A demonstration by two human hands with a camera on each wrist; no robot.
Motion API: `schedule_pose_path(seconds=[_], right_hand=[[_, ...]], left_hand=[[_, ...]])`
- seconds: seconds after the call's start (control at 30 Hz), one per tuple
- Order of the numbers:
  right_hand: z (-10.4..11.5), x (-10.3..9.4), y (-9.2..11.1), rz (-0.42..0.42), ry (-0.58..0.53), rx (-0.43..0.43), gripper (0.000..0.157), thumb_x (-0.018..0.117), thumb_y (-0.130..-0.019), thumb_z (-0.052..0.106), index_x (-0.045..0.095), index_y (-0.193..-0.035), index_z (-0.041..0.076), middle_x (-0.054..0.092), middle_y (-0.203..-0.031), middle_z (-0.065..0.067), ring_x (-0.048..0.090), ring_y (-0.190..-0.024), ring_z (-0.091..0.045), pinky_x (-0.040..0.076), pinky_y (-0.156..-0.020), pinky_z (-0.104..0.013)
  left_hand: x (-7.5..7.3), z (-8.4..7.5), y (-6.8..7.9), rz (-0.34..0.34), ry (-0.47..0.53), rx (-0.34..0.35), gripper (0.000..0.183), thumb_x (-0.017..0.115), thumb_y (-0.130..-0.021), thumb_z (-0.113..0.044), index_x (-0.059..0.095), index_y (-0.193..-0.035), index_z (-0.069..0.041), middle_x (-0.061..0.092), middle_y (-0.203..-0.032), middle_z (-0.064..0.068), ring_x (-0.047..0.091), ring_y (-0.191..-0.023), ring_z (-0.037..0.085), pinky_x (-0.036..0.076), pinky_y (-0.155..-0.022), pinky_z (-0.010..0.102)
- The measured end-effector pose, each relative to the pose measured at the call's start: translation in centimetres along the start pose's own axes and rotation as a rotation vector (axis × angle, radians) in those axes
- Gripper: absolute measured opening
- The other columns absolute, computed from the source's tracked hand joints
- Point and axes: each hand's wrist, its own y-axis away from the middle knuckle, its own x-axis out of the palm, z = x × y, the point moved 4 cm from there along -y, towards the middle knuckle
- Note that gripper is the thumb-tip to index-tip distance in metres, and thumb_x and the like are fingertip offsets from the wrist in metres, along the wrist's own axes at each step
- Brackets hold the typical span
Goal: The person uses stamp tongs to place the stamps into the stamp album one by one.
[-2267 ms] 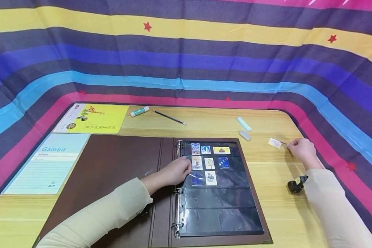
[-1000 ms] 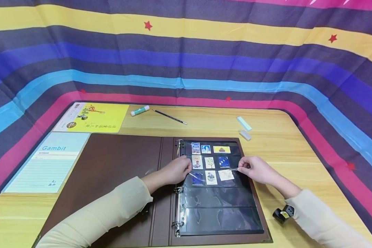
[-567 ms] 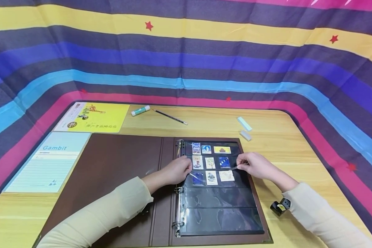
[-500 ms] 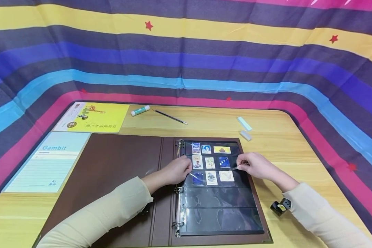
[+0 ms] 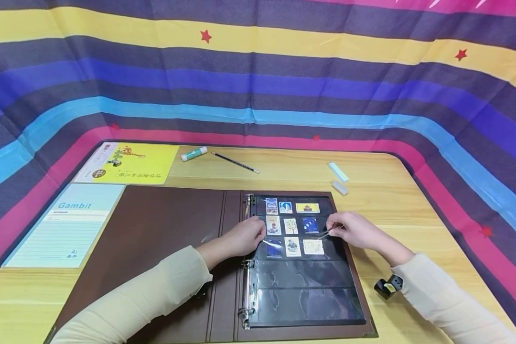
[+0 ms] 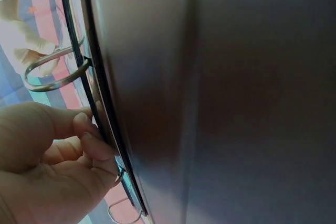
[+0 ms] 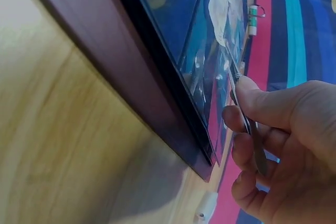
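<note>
A brown ring binder lies open, with a black stamp page of clear pockets on its rings. My right hand pinches metal tweezers at the page's right side. Their tips are at the top edge of a pale stamp, third in the third row. My left hand is at the page's ring side, thumb and fingertips pinching the clear pocket strip by that row; the exact grip is partly hidden. Several other stamps fill the rows, among them a blue one just above.
A yellow booklet and a pale blue notebook lie at left. Behind the binder are a glue stick, a pencil and an eraser beside its pale sleeve. A striped cloth surrounds the table.
My right hand has carried the pale stamp leftward from the table's right side to the third row. The tweezers have let it go and shifted to its upper edge. My left hand stays put.
</note>
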Motion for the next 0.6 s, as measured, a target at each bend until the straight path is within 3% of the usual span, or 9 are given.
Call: schedule_pose_path(seconds=[0.13, 0.3, 0.43, 0.6], right_hand=[[-0.8, -0.8, 0.2, -0.075, -0.029, 0.082, 0.006, 0.058, -0.075, 0.007, 0.054, -0.076, 0.011, 0.052, -0.069, 0.005, 0.048, -0.064, -0.010, 0.040, -0.058, -0.028], [-3.2, -2.2, 0.8, -0.165, -0.040, 0.215, 0.011, 0.055, -0.078, 0.007, 0.055, -0.088, 0.002, 0.056, -0.080, -0.007, 0.053, -0.072, -0.019, 0.041, -0.062, -0.034], [-5.6, -2.8, 1.9, -0.189, -0.028, 0.323, 0.016, 0.051, -0.079, 0.007, 0.054, -0.091, -0.003, 0.056, -0.082, -0.012, 0.053, -0.063, -0.018, 0.041, -0.057, -0.034], [-7.7, -2.8, 3.1, -0.199, 0.029, 0.402, 0.013, 0.052, -0.077, 0.009, 0.055, -0.081, -0.003, 0.054, -0.067, -0.007, 0.047, -0.052, -0.013, 0.038, -0.054, -0.033]], left_hand=[[0.0, 0.1, 0.0, 0.006, 0.003, 0.010, 0.012, 0.048, -0.079, -0.005, 0.047, -0.069, -0.011, 0.040, -0.071, -0.004, 0.039, -0.065, 0.010, 0.036, -0.058, 0.021], [-1.3, 0.5, 0.5, 0.023, 0.141, 0.043, 0.003, 0.052, -0.079, -0.010, 0.053, -0.081, -0.008, 0.044, -0.078, -0.005, 0.044, -0.071, 0.008, 0.038, -0.064, 0.022], [-3.1, 1.6, 1.4, -0.045, 0.241, 0.061, 0.008, 0.052, -0.080, -0.011, 0.055, -0.085, -0.007, 0.048, -0.079, -0.005, 0.046, -0.071, 0.007, 0.039, -0.065, 0.023], [-5.1, 4.1, 3.0, -0.125, 0.289, -0.015, 0.009, 0.051, -0.080, -0.012, 0.054, -0.086, -0.006, 0.050, -0.076, -0.004, 0.047, -0.067, 0.008, 0.040, -0.061, 0.024]])
